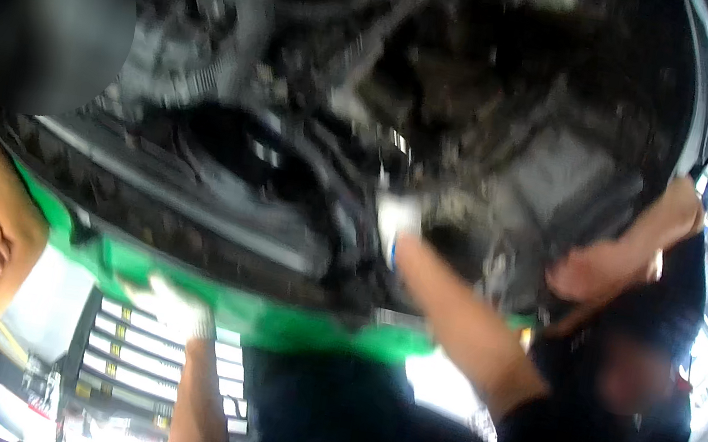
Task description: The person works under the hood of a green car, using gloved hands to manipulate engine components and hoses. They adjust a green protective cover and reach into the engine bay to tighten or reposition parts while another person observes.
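My left hand (176, 308), in a white glove, is at the green cover (257, 321) along the front edge of an open engine bay. Motion blur smears its fingers, and I make out nothing held. My right hand (397, 220), also white-gloved, reaches over the front edge into the bay, among dark hoses and engine parts (328, 149). A thin pale shape shows just above its fingertips; whether that is a finger or something held cannot be made out. Its grip is too blurred to read.
On the right a person in dark clothes (597, 431) leans in, a bare hand (599, 267) near the bay's edge. At the left stands another person with folded arms (13, 239). A dark rack with white-fronted rows (110, 349) stands below the cover.
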`<state>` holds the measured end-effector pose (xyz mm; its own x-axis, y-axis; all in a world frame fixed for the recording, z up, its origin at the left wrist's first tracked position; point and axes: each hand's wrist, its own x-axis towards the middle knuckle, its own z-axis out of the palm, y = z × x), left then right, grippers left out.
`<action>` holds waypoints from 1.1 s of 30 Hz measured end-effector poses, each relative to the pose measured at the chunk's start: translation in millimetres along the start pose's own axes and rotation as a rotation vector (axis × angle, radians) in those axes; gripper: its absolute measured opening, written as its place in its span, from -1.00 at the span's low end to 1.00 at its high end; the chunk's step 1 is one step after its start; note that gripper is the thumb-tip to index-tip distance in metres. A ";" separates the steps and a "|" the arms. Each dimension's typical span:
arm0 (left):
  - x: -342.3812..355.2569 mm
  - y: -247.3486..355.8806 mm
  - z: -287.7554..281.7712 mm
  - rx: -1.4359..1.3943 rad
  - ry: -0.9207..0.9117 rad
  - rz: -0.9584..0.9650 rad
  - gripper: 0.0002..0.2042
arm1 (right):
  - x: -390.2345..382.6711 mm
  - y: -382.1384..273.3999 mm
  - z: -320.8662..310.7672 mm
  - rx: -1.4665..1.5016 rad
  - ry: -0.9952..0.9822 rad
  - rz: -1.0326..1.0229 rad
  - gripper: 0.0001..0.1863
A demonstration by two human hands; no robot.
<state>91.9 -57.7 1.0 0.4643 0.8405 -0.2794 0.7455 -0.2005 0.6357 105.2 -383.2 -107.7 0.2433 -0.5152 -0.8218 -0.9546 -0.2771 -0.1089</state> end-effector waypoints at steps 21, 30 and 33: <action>-9.2 -63.8 -62.3 0.239 0.057 0.566 -0.33 | -61.8 13.7 -81.5 -0.117 -0.118 0.048 -0.42; -6.9 -59.4 -64.1 0.305 0.086 0.556 -0.32 | -88.4 85.5 -13.0 -0.063 -0.045 -0.026 -0.10; -5.8 -63.7 -67.8 0.347 0.111 0.544 -0.31 | -143.0 48.5 -39.2 -0.606 0.256 -0.206 -0.20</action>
<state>9.2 -15.7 10.9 0.7805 0.6164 0.1048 0.5377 -0.7472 0.3907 30.8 -354.8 26.5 0.5137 -0.5584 -0.6514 -0.6384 -0.7560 0.1446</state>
